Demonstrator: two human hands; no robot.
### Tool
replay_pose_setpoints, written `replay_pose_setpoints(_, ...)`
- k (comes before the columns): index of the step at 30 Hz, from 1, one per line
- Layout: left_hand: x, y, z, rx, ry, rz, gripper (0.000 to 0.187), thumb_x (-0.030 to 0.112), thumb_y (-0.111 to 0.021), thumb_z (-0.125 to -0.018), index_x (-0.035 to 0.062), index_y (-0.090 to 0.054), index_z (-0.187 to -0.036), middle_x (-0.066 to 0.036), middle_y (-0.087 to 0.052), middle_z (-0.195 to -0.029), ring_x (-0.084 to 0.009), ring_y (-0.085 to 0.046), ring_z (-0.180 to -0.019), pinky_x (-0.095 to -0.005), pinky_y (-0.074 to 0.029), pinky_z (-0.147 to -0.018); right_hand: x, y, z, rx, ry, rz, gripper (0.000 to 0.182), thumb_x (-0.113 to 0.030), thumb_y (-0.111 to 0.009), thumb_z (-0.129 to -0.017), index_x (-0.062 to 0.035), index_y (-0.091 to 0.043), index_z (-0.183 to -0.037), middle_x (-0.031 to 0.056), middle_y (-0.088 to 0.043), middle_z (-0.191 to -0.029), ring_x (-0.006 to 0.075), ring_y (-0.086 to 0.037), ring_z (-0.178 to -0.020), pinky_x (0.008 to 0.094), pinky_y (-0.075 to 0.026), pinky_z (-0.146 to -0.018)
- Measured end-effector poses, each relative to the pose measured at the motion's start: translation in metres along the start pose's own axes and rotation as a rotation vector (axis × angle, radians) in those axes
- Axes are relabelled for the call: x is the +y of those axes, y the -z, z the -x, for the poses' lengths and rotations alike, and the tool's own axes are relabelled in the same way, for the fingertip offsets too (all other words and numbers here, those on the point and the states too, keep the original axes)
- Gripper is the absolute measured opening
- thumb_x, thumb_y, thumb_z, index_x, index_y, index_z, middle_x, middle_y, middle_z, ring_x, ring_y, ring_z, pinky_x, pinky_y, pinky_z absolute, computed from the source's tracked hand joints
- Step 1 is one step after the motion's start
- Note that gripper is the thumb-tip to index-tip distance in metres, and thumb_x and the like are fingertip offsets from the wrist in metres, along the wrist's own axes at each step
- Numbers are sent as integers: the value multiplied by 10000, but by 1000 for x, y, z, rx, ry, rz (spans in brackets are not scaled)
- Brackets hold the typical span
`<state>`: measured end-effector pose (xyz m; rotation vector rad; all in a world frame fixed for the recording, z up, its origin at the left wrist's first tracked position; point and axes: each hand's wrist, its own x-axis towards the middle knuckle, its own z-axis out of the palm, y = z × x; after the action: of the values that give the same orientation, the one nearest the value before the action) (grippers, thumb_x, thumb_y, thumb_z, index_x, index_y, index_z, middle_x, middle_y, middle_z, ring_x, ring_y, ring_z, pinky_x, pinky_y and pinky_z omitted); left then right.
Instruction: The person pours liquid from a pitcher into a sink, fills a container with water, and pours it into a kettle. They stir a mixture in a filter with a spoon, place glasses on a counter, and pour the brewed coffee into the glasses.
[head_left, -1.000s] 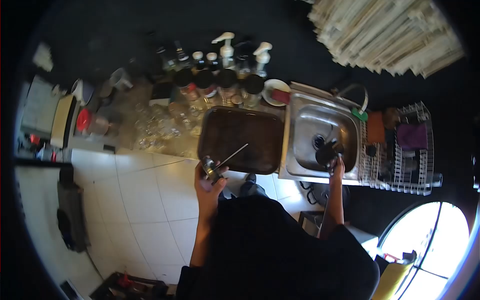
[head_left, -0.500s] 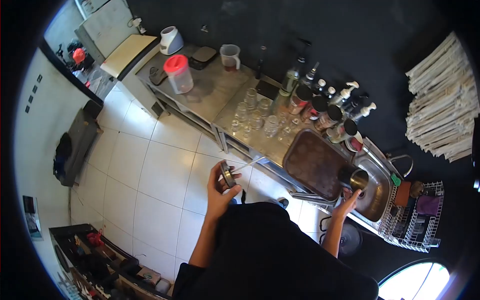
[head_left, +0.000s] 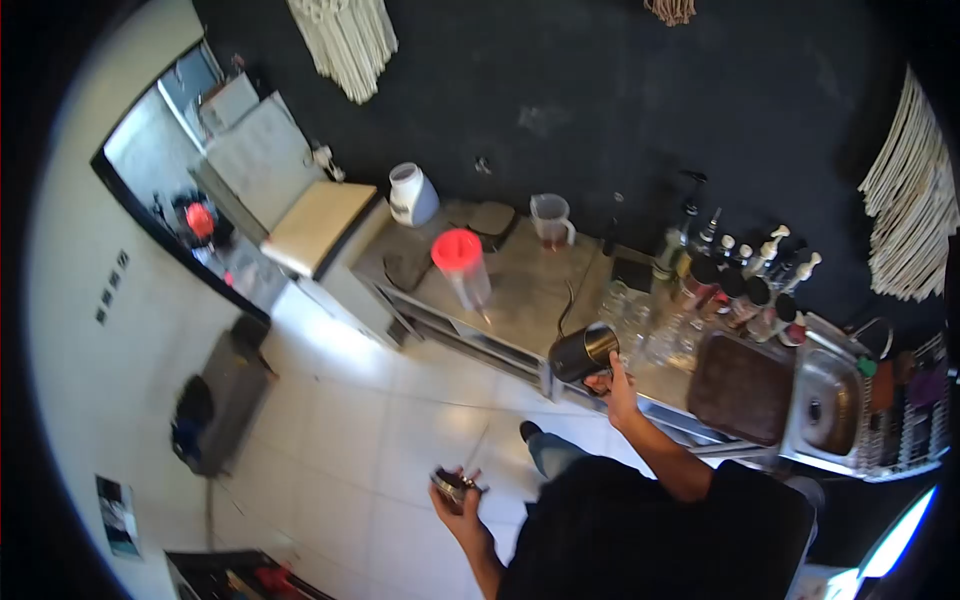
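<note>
In my left hand [head_left: 462,508], low in the view, is a small round metal piece [head_left: 455,484], with my fingers curled round it. My right hand [head_left: 617,392] grips a black kettle-like pot [head_left: 583,353] with a brassy inside and a thin curved spout. The pot is tilted, its open mouth turned to the right, in front of the counter [head_left: 520,335]. Just behind it stand several clear glasses [head_left: 625,310].
On the counter are a red-lidded pitcher [head_left: 462,268], a measuring jug [head_left: 551,220], a white blender base [head_left: 412,195], pump bottles [head_left: 775,248] and a brown tray [head_left: 741,388]. A sink [head_left: 826,405] and dish rack [head_left: 905,420] are at the right.
The view has swung left. My right hand has carried the pot from beside the sink to the front of the glasses. My left hand, still holding the metal piece, is lower.
</note>
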<state>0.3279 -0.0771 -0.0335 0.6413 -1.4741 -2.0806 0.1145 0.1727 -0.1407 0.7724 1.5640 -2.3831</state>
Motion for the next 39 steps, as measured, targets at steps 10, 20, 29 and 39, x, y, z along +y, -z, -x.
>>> replay_pose_setpoints(10,9,27,-139,181,130,-91,767,225,-748,-838,55,-335,-1461,-179,-546,-1274,-365,-651,-1080,-434,-542,-855,67,-147,-197,309,285,403,450,-444,-671,-858,-21,-750,-727,96,-686,-650,186,-635,-622,346,-485,-625)
replay_pose_setpoints(20,33,-43,-341,-137,66,-34,897,368,-805,-785,44,-336,-1477,-186,-545,-1308,-368,-634,-1111,-445,-545,-849,50,-188,-235,366,247,468,444,-416,-634,-897,-19,-748,-734,83,-653,-628,150,-599,-624,344,-466,-612)
replay_pose_setpoints(29,17,-82,-517,-605,298,-39,897,410,-787,-780,40,-347,-1468,-190,-564,-1322,-368,-647,-1104,-396,-585,-787,60,-229,-213,928,685,627,386,-370,-619,-969,15,-614,-986,140,-664,-852,211,-610,-777,382,-470,-695)
replay_pose_setpoints(39,21,-132,-663,-1079,402,-74,741,378,-721,-878,112,-368,-1473,-130,-554,-1366,-327,-622,-1155,-414,-520,-845,91,-360,-161,464,360,119,493,-445,-583,-990,-22,-657,-748,-25,-575,-672,77,-481,-633,288,-374,-577)
